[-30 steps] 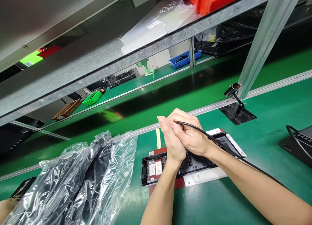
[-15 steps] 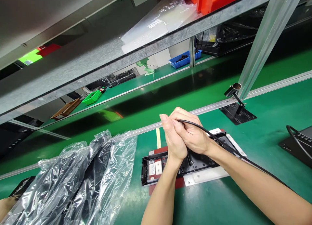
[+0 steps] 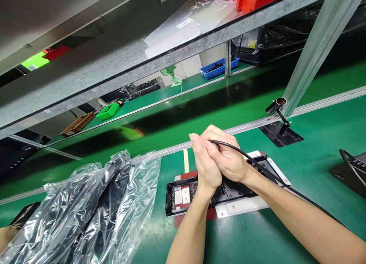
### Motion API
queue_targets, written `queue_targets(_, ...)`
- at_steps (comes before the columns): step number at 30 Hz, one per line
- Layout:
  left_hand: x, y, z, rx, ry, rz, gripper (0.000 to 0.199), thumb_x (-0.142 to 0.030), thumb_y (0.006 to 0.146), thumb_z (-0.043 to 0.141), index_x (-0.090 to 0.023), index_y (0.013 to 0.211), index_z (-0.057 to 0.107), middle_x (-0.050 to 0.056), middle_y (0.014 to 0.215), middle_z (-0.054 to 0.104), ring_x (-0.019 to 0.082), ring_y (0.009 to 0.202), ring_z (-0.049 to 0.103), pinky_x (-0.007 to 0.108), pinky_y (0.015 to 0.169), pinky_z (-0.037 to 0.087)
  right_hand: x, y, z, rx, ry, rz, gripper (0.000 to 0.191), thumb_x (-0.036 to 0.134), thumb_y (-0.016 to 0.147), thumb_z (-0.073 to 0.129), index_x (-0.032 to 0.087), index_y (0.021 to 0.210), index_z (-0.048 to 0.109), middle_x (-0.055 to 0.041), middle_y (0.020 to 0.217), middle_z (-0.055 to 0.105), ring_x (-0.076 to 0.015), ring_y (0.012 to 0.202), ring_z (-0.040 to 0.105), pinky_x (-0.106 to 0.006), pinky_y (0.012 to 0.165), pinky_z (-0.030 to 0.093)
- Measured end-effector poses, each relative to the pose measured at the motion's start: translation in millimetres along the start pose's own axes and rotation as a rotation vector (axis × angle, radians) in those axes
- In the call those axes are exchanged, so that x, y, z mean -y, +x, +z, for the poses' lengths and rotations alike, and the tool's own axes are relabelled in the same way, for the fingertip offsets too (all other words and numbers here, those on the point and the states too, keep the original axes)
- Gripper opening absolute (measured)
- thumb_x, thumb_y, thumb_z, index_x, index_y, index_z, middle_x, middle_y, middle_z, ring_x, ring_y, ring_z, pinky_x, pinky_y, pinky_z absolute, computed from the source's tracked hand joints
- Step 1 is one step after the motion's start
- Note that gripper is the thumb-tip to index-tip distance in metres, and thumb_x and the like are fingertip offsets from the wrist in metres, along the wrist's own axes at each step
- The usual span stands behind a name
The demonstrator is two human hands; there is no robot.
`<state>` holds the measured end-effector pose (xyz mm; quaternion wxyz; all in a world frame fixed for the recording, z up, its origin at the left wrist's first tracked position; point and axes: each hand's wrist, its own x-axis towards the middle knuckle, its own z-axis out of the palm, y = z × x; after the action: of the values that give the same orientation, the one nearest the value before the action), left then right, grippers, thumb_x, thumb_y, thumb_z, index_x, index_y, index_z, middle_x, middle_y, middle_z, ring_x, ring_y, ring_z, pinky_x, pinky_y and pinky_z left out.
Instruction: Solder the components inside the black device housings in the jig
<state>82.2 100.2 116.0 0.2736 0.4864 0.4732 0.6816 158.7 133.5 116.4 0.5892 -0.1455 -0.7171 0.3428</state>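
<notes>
My left hand (image 3: 205, 166) and my right hand (image 3: 227, 157) are pressed together, both closed, above a shallow black plastic housing (image 3: 169, 201). A black cable (image 3: 259, 165) enters the right hand's grip between thumb and fingers, and from there it runs back along the right forearm to the lower right. The cable's end is hidden inside the joined hands, so what the left fingers hold does not show. The housing lies in a fixture with white blocks (image 3: 243, 206) and a dark red base (image 3: 211, 214); my hands and wrists cover its middle.
Clear plastic bags with dark contents (image 3: 94, 214) lie at left, near another person's hand (image 3: 7, 235). A black tube on a bracket (image 3: 277, 105) stands by the metal post (image 3: 317, 54). A dark device (image 3: 350, 172) sits at right. A metal shelf (image 3: 120, 77) crosses overhead.
The hands keep nearly the same clasped pose on the cable. The view has shifted slightly; the housing stays put on the table.
</notes>
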Motion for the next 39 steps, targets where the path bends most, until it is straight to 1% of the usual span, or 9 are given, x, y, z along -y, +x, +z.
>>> queue_targets(3,-0.3,-0.6,-1.0,0.058,-0.038,0.010,0.068,-0.072,0.105,0.023,-0.022,0.068,0.049,0.002,0.068,0.050,0.016,0.064,0.046,0.033,0.061,0.042,-0.4,-0.5,0.9,-0.005,-0.007,-0.004,0.023,0.027,0.106,0.054,0.023,0.088,0.068,-0.0033,0.088,0.066,-0.0180,0.080,0.061,-0.037,0.071,0.048)
queue_targets(5,-0.9,-0.7,-1.3,0.069,-0.049,0.023,0.068,-0.070,0.106,0.022,-0.022,0.068,0.050,0.002,0.068,0.051,0.016,0.064,0.047,0.033,0.061,0.042,-0.8,-0.9,0.6,0.003,-0.010,0.002,0.024,0.027,0.107,0.053,0.023,0.089,0.069,-0.0037,0.089,0.066,-0.0181,0.081,0.061,-0.037,0.071,0.048)
queue_targets(12,-1.3,-2.6,-1.2,0.061,-0.048,0.043,0.068,-0.073,0.105,0.027,-0.022,0.068,0.054,0.002,0.067,0.050,0.017,0.065,0.050,0.033,0.061,0.045,-1.6,-2.1,-1.2,0.023,0.001,-0.015,0.023,0.029,0.106,0.052,0.022,0.092,0.070,-0.0051,0.090,0.067,-0.0191,0.084,0.061,-0.038,0.073,0.048)
queue_targets(15,-0.6,-2.7,-0.9,0.053,-0.045,0.037,0.067,-0.073,0.105,0.026,-0.023,0.067,0.048,0.002,0.067,0.049,0.017,0.063,0.047,0.033,0.058,0.044,-2.0,-2.6,-0.9,0.020,0.005,-0.020,0.023,0.029,0.106,0.052,0.023,0.092,0.069,-0.0048,0.090,0.067,-0.0193,0.084,0.061,-0.038,0.072,0.048)
queue_targets(20,-0.2,-0.8,-0.2,0.102,-0.076,0.043,0.067,-0.071,0.106,0.023,-0.023,0.067,0.050,0.004,0.067,0.051,0.018,0.064,0.047,0.034,0.059,0.044,-4.0,-3.1,-0.3,0.007,0.013,-0.030,0.024,0.031,0.107,0.052,0.023,0.093,0.070,-0.0050,0.090,0.067,-0.0199,0.084,0.061,-0.039,0.072,0.047)
queue_targets(25,2.1,-1.1,-0.9,0.064,-0.037,0.024,0.066,-0.075,0.103,0.025,-0.023,0.068,0.046,0.003,0.068,0.049,0.018,0.063,0.043,0.034,0.058,0.041,-4.2,-3.9,0.1,-0.005,0.004,-0.027,0.026,0.033,0.107,0.052,0.023,0.091,0.070,-0.0052,0.090,0.068,-0.0199,0.084,0.061,-0.039,0.072,0.047)
queue_targets(31,0.2,-0.5,-0.3,0.085,-0.040,0.048,0.066,-0.073,0.105,0.024,-0.023,0.067,0.044,0.002,0.067,0.048,0.017,0.062,0.044,0.034,0.059,0.043,-3.7,-3.5,0.6,-0.008,0.005,-0.019,0.026,0.033,0.107,0.052,0.023,0.092,0.070,-0.0053,0.091,0.068,-0.0203,0.085,0.062,-0.039,0.073,0.048)
queue_targets(36,-1.3,-1.0,0.1,0.051,-0.039,0.039,0.066,-0.071,0.106,0.024,-0.023,0.067,0.046,0.001,0.067,0.048,0.016,0.061,0.042,0.033,0.057,0.040,-3.0,-3.8,1.3,0.000,0.039,-0.018,0.025,0.033,0.107,0.052,0.025,0.092,0.070,-0.0057,0.088,0.068,-0.0220,0.084,0.061,-0.040,0.074,0.049)
queue_targets(39,-1.8,-1.6,0.5,0.047,-0.058,0.040,0.066,-0.071,0.106,0.025,-0.023,0.066,0.048,0.001,0.066,0.048,0.017,0.061,0.045,0.034,0.058,0.041,-2.3,-3.9,1.3,-0.004,0.029,0.007,0.026,0.035,0.107,0.052,0.025,0.090,0.069,-0.0056,0.087,0.067,-0.0220,0.082,0.061,-0.040,0.073,0.049)
